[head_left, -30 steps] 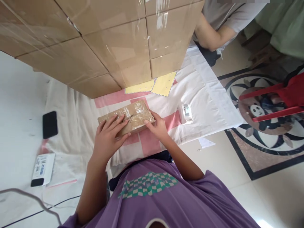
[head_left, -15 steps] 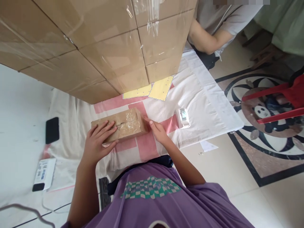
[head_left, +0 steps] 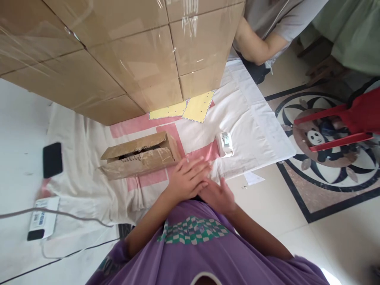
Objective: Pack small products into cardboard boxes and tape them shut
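A small cardboard box [head_left: 154,161] lies on the cloth-covered table in front of me, its top flaps raised with a dark gap between them. My left hand [head_left: 188,180] is off the box, just past its right end, with fingers stretched out and nothing visible in it. Close against it, my right hand [head_left: 219,196] has its thumb raised, and its fingers are partly hidden behind the left ones. The two hands meet near the table's front edge. To their right stands a small white device [head_left: 225,144], perhaps a tape dispenser or label printer.
A tall stack of taped cartons [head_left: 133,59] walls off the table's far side. Yellow scalloped paper sheets [head_left: 198,107] lie at its foot. A black phone [head_left: 52,160] and a white power strip or box [head_left: 44,217] lie left. A co-worker's arm [head_left: 258,47] is beyond, near a red chair [head_left: 356,114].
Both hands have left the cardboard box. My left hand moved right to meet my right hand, which drew back nearer my body. The box's top flaps have sprung up.
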Demonstrator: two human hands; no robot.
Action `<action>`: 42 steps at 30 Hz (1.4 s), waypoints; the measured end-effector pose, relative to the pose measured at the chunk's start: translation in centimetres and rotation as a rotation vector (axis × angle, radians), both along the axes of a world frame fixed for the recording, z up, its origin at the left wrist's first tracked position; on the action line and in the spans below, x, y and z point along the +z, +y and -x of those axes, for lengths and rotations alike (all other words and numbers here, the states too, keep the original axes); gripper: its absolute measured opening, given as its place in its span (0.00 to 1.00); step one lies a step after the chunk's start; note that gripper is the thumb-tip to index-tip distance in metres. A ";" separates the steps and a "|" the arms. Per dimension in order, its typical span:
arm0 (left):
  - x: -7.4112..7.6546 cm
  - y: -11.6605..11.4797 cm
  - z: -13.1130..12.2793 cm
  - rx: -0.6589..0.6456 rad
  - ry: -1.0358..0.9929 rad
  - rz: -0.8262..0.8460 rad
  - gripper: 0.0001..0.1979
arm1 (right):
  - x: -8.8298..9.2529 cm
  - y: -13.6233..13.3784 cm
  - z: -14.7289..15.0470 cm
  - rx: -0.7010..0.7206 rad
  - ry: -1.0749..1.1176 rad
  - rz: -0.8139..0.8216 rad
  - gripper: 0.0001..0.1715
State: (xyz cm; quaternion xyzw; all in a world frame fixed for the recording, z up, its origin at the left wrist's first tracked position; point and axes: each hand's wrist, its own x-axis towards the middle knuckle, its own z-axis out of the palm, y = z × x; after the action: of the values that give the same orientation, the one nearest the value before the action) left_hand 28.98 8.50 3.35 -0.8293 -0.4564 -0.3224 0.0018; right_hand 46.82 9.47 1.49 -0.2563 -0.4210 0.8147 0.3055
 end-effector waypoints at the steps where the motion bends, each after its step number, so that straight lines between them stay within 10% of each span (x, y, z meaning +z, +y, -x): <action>1: -0.5 0.3 0.0 -0.015 -0.046 0.030 0.16 | 0.2 0.6 -2.1 0.056 0.026 -0.003 0.46; 6: -2.5 0.9 -0.3 -0.177 -0.346 0.010 0.11 | 0.1 1.8 -9.5 0.025 -0.096 -0.032 0.30; 13: -6.8 7.7 -4.9 0.013 -0.522 0.240 0.13 | -1.9 2.1 -6.5 -0.417 -0.829 -0.346 0.24; 18: -9.8 12.8 -6.8 -0.067 -0.229 0.357 0.53 | -1.6 8.5 -6.5 -0.737 -1.032 -0.384 0.32; 24: -12.0 13.2 -7.4 -0.065 -0.187 0.370 0.53 | -2.2 13.0 -7.0 -0.472 -1.094 -0.161 0.25; 42: -11.3 12.9 -7.3 0.007 -0.171 0.371 0.46 | -1.2 13.6 -4.6 -0.370 -1.157 -0.119 0.15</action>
State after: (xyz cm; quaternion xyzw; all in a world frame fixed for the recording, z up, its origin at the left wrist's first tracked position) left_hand 36.30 21.36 -7.99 -0.7835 -0.5092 -0.3022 -0.1885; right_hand 51.38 23.05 0.31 -0.7085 -0.5122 0.4518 0.1775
